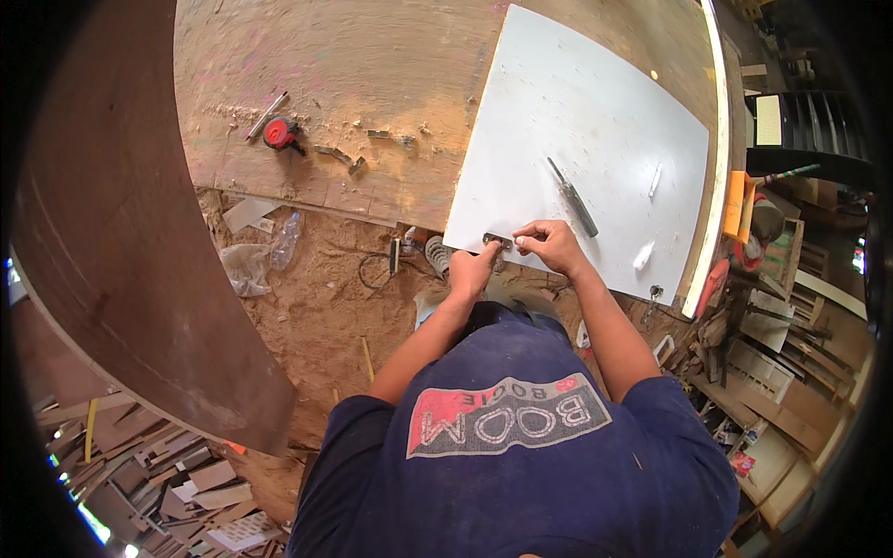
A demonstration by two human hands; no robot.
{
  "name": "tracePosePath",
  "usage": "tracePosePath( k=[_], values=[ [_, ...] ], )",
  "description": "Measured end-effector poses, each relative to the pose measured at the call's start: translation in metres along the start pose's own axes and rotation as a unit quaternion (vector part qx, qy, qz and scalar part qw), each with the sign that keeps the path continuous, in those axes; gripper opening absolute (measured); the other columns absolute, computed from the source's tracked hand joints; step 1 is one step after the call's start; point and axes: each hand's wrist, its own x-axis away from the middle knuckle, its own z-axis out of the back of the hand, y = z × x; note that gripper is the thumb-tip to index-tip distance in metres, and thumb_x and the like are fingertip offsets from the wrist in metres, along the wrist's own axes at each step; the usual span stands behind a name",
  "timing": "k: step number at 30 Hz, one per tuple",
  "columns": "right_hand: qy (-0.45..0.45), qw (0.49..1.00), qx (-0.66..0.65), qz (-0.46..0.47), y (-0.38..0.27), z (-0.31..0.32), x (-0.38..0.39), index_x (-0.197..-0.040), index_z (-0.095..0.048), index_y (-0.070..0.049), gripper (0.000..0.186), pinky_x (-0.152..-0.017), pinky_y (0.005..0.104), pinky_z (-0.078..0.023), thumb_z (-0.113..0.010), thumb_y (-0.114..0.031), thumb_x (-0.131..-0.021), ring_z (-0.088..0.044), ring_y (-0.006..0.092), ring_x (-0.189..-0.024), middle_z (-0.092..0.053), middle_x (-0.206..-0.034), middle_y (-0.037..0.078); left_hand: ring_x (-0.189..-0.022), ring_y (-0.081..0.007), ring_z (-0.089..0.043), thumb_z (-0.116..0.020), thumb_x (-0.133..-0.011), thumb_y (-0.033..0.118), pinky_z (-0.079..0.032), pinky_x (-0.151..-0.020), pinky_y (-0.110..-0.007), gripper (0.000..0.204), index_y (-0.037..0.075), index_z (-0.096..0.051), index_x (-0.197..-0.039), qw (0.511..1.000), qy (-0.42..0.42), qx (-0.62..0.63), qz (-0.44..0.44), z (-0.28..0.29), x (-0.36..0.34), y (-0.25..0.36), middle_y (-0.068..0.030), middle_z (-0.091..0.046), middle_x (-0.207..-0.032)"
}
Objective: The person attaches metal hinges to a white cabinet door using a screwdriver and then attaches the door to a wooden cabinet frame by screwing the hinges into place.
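A white panel [567,112] lies on the wooden workbench. At its near left edge is a small metal cabinet hinge [493,238]. My left hand [473,268] holds the hinge against the panel, thumb and fingers closed on it and hiding part of it. Just right of it, my right hand [551,245] makes a pinch over the hinge; what its fingertips hold is too small to make out. A dark-handled screwdriver [577,203] rests on the panel beyond my right hand. Another metal hinge [656,292] sits at the panel's near right corner.
On the bench [335,56] at left are a red tape measure [279,134], a pen [267,115] and several loose metal hinge pieces [356,166]. A large curved brown board [121,186] stands at left. Wood offcuts [200,493] and an orange object [738,206] lie around.
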Motion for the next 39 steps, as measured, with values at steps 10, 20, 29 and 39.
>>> tracePosePath(
  k=[10, 20, 29, 39],
  values=[
    [-0.044, 0.998, -0.018, -0.039, 0.017, 0.004, -0.003, -0.11, -0.076, 0.006, 0.022, -0.078, 0.0302, -0.059, -0.075, -0.006, -0.092, -0.074, 0.0156, -0.082, -0.078, -0.091, 0.012, -0.055, -0.0137, -0.06, -0.078, -0.09, 0.032, -0.05, -0.051, -0.034, 0.041, -0.005, -0.072, -0.072, 0.996, -0.016, 0.089, 0.007, 0.004, 0.022, 0.031, -0.0064, -0.067, -0.066],
    [-0.048, 0.998, 0.009, -0.029, 0.019, 0.003, -0.003, -0.109, -0.076, 0.006, 0.021, -0.079, 0.0302, -0.059, -0.075, -0.006, -0.091, -0.073, 0.0157, -0.083, -0.078, -0.092, 0.012, -0.053, -0.0142, -0.062, -0.077, -0.091, 0.03, -0.049, -0.049, -0.034, 0.041, -0.006, -0.072, -0.073, 0.994, 0.022, 0.093, -0.053, -0.006, 0.019, 0.019, -0.0073, -0.066, -0.064],
    [-0.04, 0.997, 0.053, -0.032, 0.011, -0.002, -0.003, -0.107, -0.078, 0.003, 0.018, -0.076, 0.0281, -0.058, -0.075, -0.006, -0.091, -0.072, 0.0135, -0.082, -0.079, -0.093, 0.011, -0.053, -0.0145, -0.062, -0.076, -0.091, 0.03, -0.048, -0.049, -0.033, 0.04, -0.006, -0.073, -0.074, 0.992, 0.014, 0.114, -0.053, -0.008, 0.015, 0.011, -0.0073, -0.067, -0.064],
    [-0.041, 0.995, 0.079, -0.035, 0.009, -0.003, -0.004, -0.107, -0.078, 0.003, 0.019, -0.077, 0.0284, -0.057, -0.076, -0.006, -0.09, -0.073, 0.0138, -0.083, -0.079, -0.093, 0.011, -0.055, -0.0131, -0.062, -0.075, -0.092, 0.03, -0.047, -0.049, -0.033, 0.039, -0.006, -0.074, -0.075, 0.988, 0.001, 0.149, -0.031, -0.009, 0.013, 0.01, -0.0074, -0.069, -0.067]
  ],
)
